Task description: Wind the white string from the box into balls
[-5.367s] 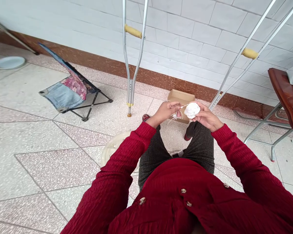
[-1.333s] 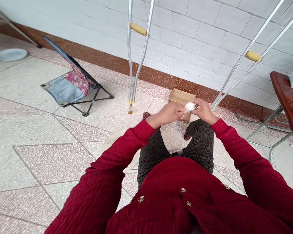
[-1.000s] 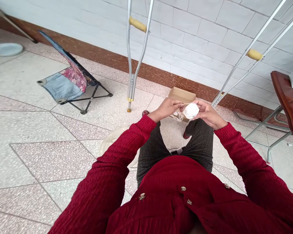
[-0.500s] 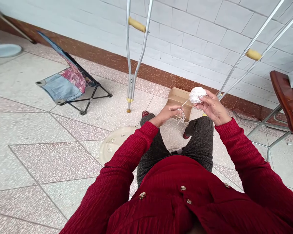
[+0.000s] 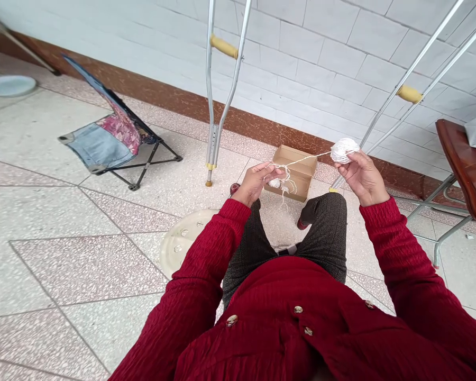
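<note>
A white ball of yarn (image 5: 344, 150) sits in the fingers of my right hand (image 5: 363, 177), at the right of the cardboard box. From it a strand of yarn (image 5: 307, 158) runs taut to my left hand (image 5: 257, 181), whose fingers are closed on the yarn. Loose loops of yarn (image 5: 289, 185) dangle from the left fingertips. Below them on the floor lies the open cardboard box (image 5: 295, 154), and a small white ball (image 5: 275, 183) shows inside it, partly behind the loops.
A crutch (image 5: 214, 132) leans on the tiled wall ahead and another crutch (image 5: 388, 106) leans to the right. A folding chair (image 5: 107, 140) stands at left. Near my left leg is a pale round stool (image 5: 172, 246). At far right stands a brown wooden seat (image 5: 460, 169).
My hands have moved apart, the right one to the right with the ball, the left one slightly left. The strand between them is longer and straighter, and more of the box shows.
</note>
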Motion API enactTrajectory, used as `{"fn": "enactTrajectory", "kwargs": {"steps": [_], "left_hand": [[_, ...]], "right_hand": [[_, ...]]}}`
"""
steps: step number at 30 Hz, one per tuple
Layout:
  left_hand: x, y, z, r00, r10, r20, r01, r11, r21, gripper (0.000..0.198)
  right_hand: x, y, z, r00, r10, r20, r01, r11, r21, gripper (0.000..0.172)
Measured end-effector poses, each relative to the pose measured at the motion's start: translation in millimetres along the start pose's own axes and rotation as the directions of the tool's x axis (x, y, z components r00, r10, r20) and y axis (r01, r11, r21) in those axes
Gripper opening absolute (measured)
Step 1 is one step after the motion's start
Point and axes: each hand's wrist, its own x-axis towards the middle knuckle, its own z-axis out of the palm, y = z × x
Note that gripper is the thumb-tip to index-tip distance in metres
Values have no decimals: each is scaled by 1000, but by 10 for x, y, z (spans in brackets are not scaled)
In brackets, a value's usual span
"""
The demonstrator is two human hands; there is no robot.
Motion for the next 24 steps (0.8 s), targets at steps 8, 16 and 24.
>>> {"fn": "enactTrajectory", "kwargs": {"steps": [8, 16, 24], "left_hand": [[-2, 121, -251, 987, 118, 109, -157, 845, 511, 22], [125, 108, -686, 950, 302, 76, -187, 358, 915, 31], [280, 243, -924, 969, 64, -237, 237, 8, 971, 39]], "right_hand": [[204, 48, -320, 967, -12, -255, 48, 989, 137, 23], [188, -37, -450, 941, -60, -333, 121, 979, 166, 21], [245, -555, -634, 831, -224, -509, 352, 921, 168, 7]]}}
